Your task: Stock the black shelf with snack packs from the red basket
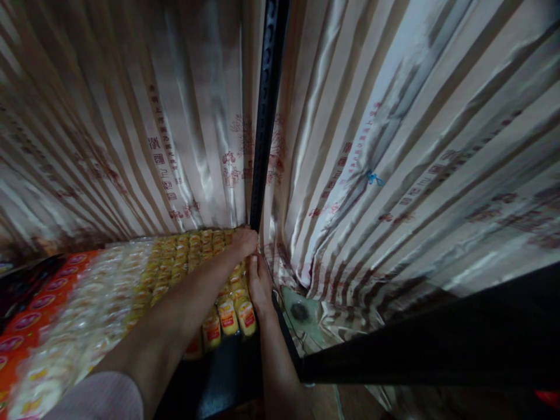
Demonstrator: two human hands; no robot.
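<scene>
Hands: two, both at frame centre, meeting at foot of black post [266,116]. Left hand [245,240] curled, fingers bent at post base; cannot tell if it grips anything. Right hand [259,280] just below, fingers stretched up along post edge, touching it; grip hidden. Yellow-capped bottles [227,309]: many rows, too many to count, packed tight under left arm. Clear wrapped packs [87,303] lower left, red packs [30,315] at far left edge. Striped shiny curtain [394,146] hangs close behind; little free room near post.
</scene>
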